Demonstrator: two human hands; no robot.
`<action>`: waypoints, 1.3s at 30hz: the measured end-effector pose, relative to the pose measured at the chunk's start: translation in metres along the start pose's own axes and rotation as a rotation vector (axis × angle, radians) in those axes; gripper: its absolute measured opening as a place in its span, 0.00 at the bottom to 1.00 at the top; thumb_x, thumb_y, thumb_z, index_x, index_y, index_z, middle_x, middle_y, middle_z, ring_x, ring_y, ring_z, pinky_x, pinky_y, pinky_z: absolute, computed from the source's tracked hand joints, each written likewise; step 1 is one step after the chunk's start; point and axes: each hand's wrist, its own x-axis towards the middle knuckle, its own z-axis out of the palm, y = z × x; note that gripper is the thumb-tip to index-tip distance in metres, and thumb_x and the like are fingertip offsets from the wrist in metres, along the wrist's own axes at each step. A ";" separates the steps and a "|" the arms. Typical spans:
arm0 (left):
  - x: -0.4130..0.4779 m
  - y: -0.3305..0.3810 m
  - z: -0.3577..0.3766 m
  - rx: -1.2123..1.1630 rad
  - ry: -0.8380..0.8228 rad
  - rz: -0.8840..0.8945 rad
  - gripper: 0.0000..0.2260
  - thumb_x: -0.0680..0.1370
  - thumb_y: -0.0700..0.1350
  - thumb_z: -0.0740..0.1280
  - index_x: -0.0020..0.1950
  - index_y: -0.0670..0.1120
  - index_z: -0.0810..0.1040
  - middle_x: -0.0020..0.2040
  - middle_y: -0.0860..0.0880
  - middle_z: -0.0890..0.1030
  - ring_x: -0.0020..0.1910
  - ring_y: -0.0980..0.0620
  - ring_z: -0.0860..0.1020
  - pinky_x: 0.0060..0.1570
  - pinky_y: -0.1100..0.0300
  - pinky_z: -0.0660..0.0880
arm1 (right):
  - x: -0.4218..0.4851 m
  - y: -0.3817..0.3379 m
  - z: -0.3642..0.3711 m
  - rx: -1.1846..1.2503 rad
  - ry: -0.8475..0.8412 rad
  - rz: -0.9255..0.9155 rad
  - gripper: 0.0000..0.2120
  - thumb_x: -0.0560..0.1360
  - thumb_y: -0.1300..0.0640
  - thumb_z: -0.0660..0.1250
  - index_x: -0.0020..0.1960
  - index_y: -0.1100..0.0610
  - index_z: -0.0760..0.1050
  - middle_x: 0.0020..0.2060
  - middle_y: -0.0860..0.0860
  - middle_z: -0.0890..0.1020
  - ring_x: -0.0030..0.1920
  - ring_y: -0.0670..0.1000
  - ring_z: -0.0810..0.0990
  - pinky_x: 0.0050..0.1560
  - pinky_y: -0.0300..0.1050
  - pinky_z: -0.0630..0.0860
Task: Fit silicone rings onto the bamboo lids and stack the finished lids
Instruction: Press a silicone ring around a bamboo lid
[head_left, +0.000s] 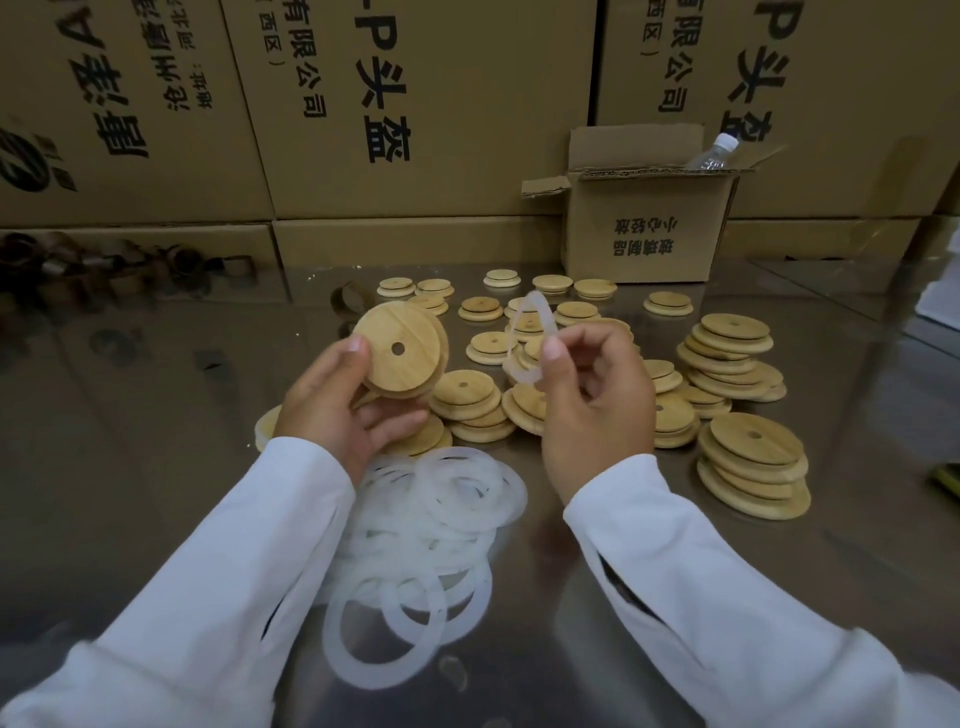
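Observation:
My left hand (340, 410) holds a round bamboo lid (400, 349) with a small centre hole, tilted up above the table. My right hand (597, 410) pinches a translucent white silicone ring (535, 332) between thumb and fingers, a little to the right of the lid and apart from it. A heap of several loose silicone rings (426, 530) lies on the table between my forearms. Loose bamboo lids (467, 395) are scattered behind my hands. Two leaning stacks of lids (730, 358) (756, 473) stand on the right.
The table (156, 415) is shiny metal. A small open cardboard box (644, 228) with a plastic bottle (714, 151) in it stands at the back right. Large printed cartons (415, 104) wall off the back. Brown cardboard tape cores (119, 265) lie at the far left.

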 end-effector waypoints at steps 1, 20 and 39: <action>-0.001 0.000 0.001 0.011 -0.034 -0.025 0.11 0.79 0.47 0.59 0.57 0.44 0.74 0.52 0.40 0.79 0.36 0.43 0.83 0.30 0.60 0.79 | 0.001 -0.002 0.000 0.083 -0.023 0.060 0.09 0.76 0.60 0.64 0.40 0.49 0.71 0.32 0.44 0.79 0.35 0.45 0.78 0.39 0.36 0.75; -0.011 -0.003 0.008 0.213 -0.314 -0.204 0.17 0.65 0.54 0.66 0.49 0.46 0.80 0.41 0.40 0.84 0.34 0.40 0.83 0.28 0.61 0.79 | 0.001 0.001 0.002 0.107 -0.235 0.426 0.06 0.73 0.61 0.68 0.38 0.53 0.77 0.21 0.43 0.77 0.22 0.39 0.74 0.25 0.29 0.70; -0.014 -0.010 0.007 0.311 -0.385 -0.091 0.13 0.69 0.51 0.64 0.50 0.49 0.80 0.44 0.41 0.84 0.39 0.41 0.83 0.35 0.62 0.81 | 0.002 0.004 0.002 0.007 -0.219 0.360 0.08 0.73 0.57 0.68 0.35 0.50 0.77 0.27 0.46 0.76 0.30 0.42 0.74 0.37 0.34 0.73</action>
